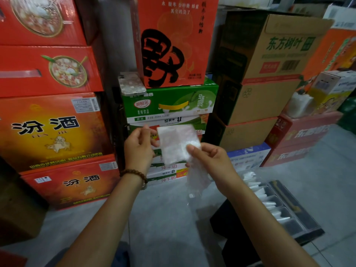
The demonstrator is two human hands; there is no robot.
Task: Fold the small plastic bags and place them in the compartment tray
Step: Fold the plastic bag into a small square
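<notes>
A small clear plastic bag (pixel 176 143) hangs in the air in front of stacked cartons, its upper part flat and blurred, its lower part (pixel 197 178) dangling loose. My left hand (pixel 138 147) pinches the bag's left edge with thumb and fingers. My right hand (pixel 210 157) grips its right side near the middle. The metal compartment tray (pixel 300 211) lies at the lower right on a dark stand, with several folded white bags (pixel 262 191) lined up in its compartments.
Red and orange liquor cartons (pixel 52 130) are stacked at the left. Green milk cartons (pixel 169 105) with a phone (pixel 132 83) on top stand in the middle. Brown cardboard boxes (pixel 269 74) rise at the right. A loose bundle of white bags (pixel 300 105) sits on a red box. Grey floor lies below.
</notes>
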